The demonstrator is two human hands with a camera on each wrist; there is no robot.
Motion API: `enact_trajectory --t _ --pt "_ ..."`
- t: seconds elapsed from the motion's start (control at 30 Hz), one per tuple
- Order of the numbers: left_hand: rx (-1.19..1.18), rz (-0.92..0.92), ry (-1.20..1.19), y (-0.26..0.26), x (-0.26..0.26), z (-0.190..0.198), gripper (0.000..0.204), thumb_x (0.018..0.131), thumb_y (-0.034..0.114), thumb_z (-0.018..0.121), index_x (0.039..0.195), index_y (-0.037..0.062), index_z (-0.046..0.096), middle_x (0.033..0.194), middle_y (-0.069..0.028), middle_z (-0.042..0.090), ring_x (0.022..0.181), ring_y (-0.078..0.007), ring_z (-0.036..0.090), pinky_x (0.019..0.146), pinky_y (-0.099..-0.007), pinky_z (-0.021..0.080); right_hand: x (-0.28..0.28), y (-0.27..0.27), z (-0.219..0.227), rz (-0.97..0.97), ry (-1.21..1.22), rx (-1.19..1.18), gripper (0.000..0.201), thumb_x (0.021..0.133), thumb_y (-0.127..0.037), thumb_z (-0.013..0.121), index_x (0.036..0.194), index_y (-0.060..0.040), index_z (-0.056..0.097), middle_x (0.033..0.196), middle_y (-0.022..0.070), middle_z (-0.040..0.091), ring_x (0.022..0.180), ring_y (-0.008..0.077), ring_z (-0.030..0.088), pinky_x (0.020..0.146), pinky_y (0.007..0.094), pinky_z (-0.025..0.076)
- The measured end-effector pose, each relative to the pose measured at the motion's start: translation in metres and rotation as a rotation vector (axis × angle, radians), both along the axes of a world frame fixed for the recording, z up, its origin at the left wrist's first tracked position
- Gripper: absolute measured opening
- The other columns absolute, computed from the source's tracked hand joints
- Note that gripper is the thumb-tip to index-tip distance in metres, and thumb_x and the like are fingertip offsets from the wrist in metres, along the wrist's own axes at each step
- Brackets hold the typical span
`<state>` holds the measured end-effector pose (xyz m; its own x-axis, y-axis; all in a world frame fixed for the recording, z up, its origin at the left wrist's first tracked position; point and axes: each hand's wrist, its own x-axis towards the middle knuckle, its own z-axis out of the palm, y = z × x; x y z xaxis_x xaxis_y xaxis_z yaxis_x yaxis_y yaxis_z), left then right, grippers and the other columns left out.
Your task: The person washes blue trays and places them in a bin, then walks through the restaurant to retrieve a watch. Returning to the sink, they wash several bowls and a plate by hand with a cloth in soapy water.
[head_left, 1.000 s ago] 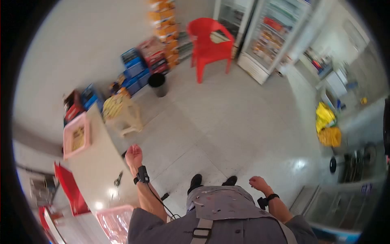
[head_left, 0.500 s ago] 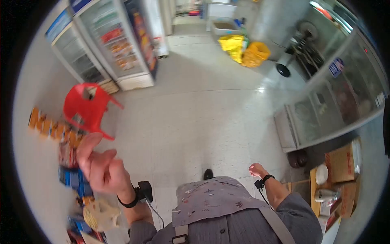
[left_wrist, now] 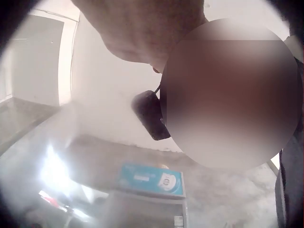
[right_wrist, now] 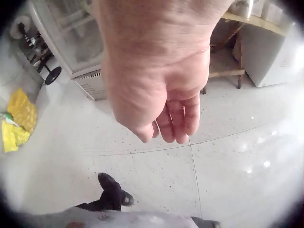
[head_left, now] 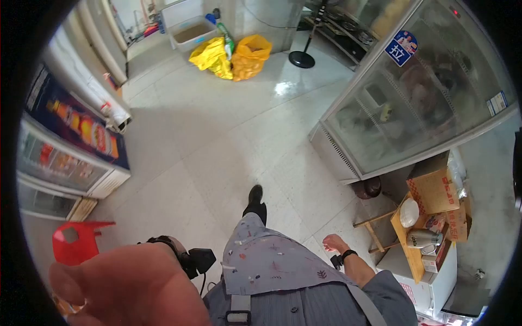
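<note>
My left hand (head_left: pixel 136 282) is raised close to the head camera, large and blurred at the lower left, with loosely bent fingers and nothing seen in it. In the left wrist view only part of that hand (left_wrist: pixel 147 28) shows at the top, beside a blurred round patch. Low at my right side hangs my right hand (head_left: pixel 336 243), its fingers loosely curled and holding nothing. The right wrist view shows this hand (right_wrist: pixel 156 95) above the pale floor, with its palm side showing. A grey patterned apron (head_left: pixel 272 258) covers my front.
A glass-door display fridge (head_left: pixel 402 108) stands ahead on the right, near a wooden stand (head_left: pixel 405 233) with boxes and a metal jug. Yellow bags (head_left: pixel 253 57) lie on the floor ahead. At left are a red chair (head_left: pixel 73 244) and a drinks fridge (head_left: pixel 70 157).
The body has turned right and stepped forward, away from the table. My left hand has risen from beside the table to near the head. The right hand stays low at the side.
</note>
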<state>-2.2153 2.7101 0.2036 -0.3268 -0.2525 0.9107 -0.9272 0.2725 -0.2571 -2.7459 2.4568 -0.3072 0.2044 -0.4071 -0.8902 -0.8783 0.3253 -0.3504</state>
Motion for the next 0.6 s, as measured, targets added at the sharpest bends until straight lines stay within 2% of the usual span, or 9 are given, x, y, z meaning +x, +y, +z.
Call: enact_trajectory --t 0.1,0.17,0.27,0.4,0.5,0.57,0.6 --pt "-0.039 -0.017 0.054 -0.1 0.064 0.005 0.074 0.089 0.076 0.04 0.116 0.0091 0.055 0.113 -0.0106 0.057 0.101 -0.022 0.059 0.097 -0.0547 0.054 0.045 -0.056 0.023 -0.033 0.025 -0.036 0.018 0.09 -0.019 0.064 0.089 -0.0018 0.068 0.079 0.0072 0.068 0.07 0.0175 0.068 0.06 0.0326 0.057" --pt "-0.064 -0.023 0.084 -0.157 0.096 0.008 0.067 0.09 0.069 0.041 0.115 0.0087 0.057 0.114 -0.0114 0.059 0.103 -0.0234 0.06 0.098 -0.0547 0.053 0.07 -0.101 0.027 -0.149 0.003 -0.03 0.016 0.091 -0.019 0.064 0.088 -0.0032 0.068 0.079 0.0052 0.067 0.071 0.016 0.067 0.062 0.0317 0.056" --pt "-0.063 -0.034 0.11 -0.259 0.125 0.026 0.057 0.092 0.058 0.044 0.114 0.008 0.059 0.115 -0.0127 0.061 0.106 -0.0254 0.06 0.098 -0.0548 0.053 0.115 -0.156 0.037 -0.348 -0.174 -0.087 0.017 0.091 -0.02 0.066 0.096 -0.0045 0.07 0.082 0.0031 0.068 0.072 0.0139 0.067 0.066 0.029 0.056" --pt "-0.074 0.024 0.143 -0.379 0.156 0.031 0.044 0.094 0.044 0.047 0.113 0.0071 0.063 0.116 -0.0144 0.064 0.11 -0.0281 0.061 0.1 -0.0549 0.052 0.169 -0.235 0.036 -0.368 -0.163 -0.073 0.017 0.091 -0.019 0.066 0.099 -0.0047 0.069 0.081 0.003 0.068 0.072 0.0134 0.066 0.065 0.0289 0.055" --pt "-0.09 0.07 0.188 -0.445 0.192 0.011 0.035 0.096 0.033 0.049 0.112 0.0064 0.066 0.118 -0.0156 0.066 0.113 -0.0302 0.062 0.1 -0.055 0.051 0.191 -0.311 0.013 -0.375 -0.166 -0.067 0.018 0.09 -0.021 0.068 0.098 -0.0048 0.07 0.08 0.0029 0.067 0.072 0.0133 0.065 0.064 0.0292 0.055" --pt "-0.097 0.08 0.216 -0.5 0.21 0.0 0.03 0.098 0.026 0.05 0.111 0.0059 0.068 0.118 -0.0164 0.068 0.115 -0.0315 0.062 0.101 -0.055 0.05 0.203 -0.365 -0.01 -0.305 -0.14 -0.037 0.022 0.089 -0.024 0.069 0.1 -0.0042 0.072 0.081 0.004 0.068 0.071 0.0144 0.066 0.062 0.0302 0.056" --pt "-0.119 0.08 0.229 -0.474 0.244 -0.018 0.027 0.098 0.022 0.051 0.111 0.0057 0.069 0.119 -0.0169 0.068 0.116 -0.0322 0.063 0.101 -0.055 0.05 0.207 -0.397 -0.018 -0.322 -0.141 -0.056 0.022 0.089 -0.024 0.069 0.1 -0.0042 0.072 0.081 0.004 0.068 0.071 0.0144 0.066 0.062 0.0302 0.056"
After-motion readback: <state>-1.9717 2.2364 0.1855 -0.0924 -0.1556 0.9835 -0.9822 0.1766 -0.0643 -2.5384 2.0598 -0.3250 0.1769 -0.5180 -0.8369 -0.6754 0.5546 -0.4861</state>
